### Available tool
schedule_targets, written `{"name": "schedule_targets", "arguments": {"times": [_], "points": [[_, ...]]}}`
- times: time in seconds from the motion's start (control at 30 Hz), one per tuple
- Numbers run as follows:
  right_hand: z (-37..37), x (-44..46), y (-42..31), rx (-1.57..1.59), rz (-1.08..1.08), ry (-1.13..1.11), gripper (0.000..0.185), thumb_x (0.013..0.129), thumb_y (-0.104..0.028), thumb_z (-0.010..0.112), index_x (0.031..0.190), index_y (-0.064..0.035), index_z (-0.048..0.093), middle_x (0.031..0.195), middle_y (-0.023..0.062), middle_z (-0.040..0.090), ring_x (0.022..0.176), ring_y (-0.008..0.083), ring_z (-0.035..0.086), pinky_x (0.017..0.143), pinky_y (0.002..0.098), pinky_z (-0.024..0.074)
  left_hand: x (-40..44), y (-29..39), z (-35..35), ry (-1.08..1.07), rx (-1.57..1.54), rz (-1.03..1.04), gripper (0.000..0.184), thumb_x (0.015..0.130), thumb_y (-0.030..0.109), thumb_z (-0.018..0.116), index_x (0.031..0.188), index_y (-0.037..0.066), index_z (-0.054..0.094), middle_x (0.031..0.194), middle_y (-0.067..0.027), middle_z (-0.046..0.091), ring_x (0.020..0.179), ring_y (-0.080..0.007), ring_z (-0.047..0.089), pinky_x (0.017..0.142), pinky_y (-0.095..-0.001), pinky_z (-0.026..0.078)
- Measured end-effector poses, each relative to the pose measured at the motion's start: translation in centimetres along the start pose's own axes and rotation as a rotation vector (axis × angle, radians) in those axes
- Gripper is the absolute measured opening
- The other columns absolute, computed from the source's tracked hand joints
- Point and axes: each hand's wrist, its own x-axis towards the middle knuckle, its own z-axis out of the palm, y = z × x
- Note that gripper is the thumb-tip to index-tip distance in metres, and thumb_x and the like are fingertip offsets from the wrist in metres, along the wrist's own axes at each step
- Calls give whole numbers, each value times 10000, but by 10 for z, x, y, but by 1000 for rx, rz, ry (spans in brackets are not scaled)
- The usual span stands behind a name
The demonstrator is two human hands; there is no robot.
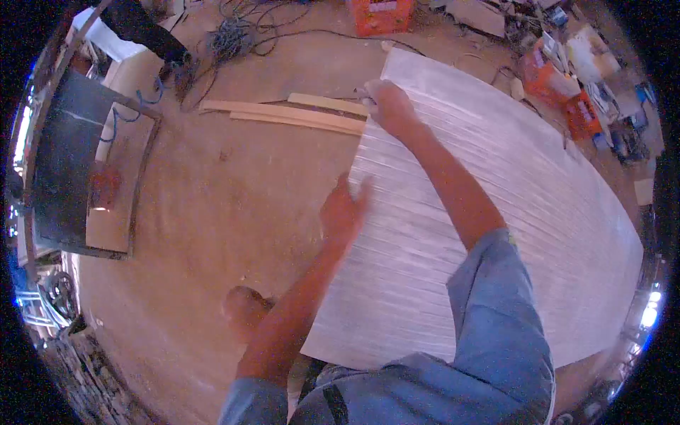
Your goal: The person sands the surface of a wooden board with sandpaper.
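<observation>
A large white panel (439, 212) with fine ridges or streaks across it fills the right half of the head view, its near edge against my body. My right hand (389, 105) is closed at the panel's upper left edge; a small greyish thing seems to show at the fingertips, too unclear to name. Lower along the same edge, my left hand (343, 212) is blurred, with thumb and fingers apart and nothing visible between them. Whether it touches the panel I cannot tell.
Thin wooden strips (297, 117) lie on the brown floor beyond my hands. Tangled cable (232, 39) and an orange crate (382, 15) are at the back. More orange crates (549, 74) with clutter stand at right. A dark framed panel (67, 163) is at left.
</observation>
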Motion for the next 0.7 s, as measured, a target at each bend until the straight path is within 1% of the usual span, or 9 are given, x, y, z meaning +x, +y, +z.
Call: {"name": "schedule_targets", "arguments": {"times": [0.03,0.1,0.17,0.33,0.4,0.43,0.5,0.6,0.7], "points": [[-6,1,-3,75,40,-204,368,804,-168,602,1159,-72,595,1083,187,634,1034,369,588,952,453,454,0,-7,4,-6,-16,7,569,909,519,503,1185,23,544,969,-260,658,905,-417,641,806,-487,501],[-70,-7,-17,5,77,-296,349,822,-169,584,1157,-75,596,1083,189,633,1032,370,586,950,462,450,-1,-7,4,-1,-46,-7,573,908,523,502,1185,23,545,973,-259,658,907,-420,640,809,-489,500],[-96,-14,-18,105,356,-467,317,836,-161,567,1138,-77,610,1098,188,635,1025,364,593,930,462,460,1,8,-10,-124,-20,-157,590,909,529,498,1193,14,541,986,-261,656,914,-427,637,817,-491,497],[-16,5,-30,-33,30,-11,220,859,-189,549,962,-23,650,975,200,649,954,367,611,855,455,485,-5,10,-14,-57,-12,-79,595,911,532,490,1215,22,530,1003,-258,655,929,-426,634,827,-488,495],[-23,33,-44,-39,149,-522,214,847,-176,548,918,0,644,925,209,637,931,381,603,837,473,479,-3,7,-9,-39,-30,-74,592,913,532,487,1220,28,530,1006,-256,655,933,-424,633,828,-484,495],[-32,23,-25,-48,143,-525,214,847,-176,548,918,0,644,925,209,637,931,381,603,837,473,479,0,-1,0,-27,-33,-59,586,913,529,490,1218,31,535,1009,-254,656,937,-422,633,831,-482,495],[-51,-11,28,27,173,-198,214,830,-163,542,927,-2,646,943,213,633,932,383,599,844,482,477,1,-4,4,-15,-47,-70,580,914,526,492,1217,34,541,1013,-251,656,941,-419,633,834,-479,494],[-77,-20,28,143,193,-221,226,834,-188,539,920,-7,645,954,219,630,945,381,599,860,482,478,-1,3,-6,-54,-35,-75,575,913,515,505,1211,25,545,1015,-247,657,942,-418,634,835,-478,495],[-24,3,-7,-25,194,-88,226,828,-173,547,972,-43,662,962,193,639,952,374,599,884,468,477,-2,7,-8,-9,-35,-36,568,911,507,516,1207,23,545,1015,-242,659,943,-419,633,837,-477,495]]}}
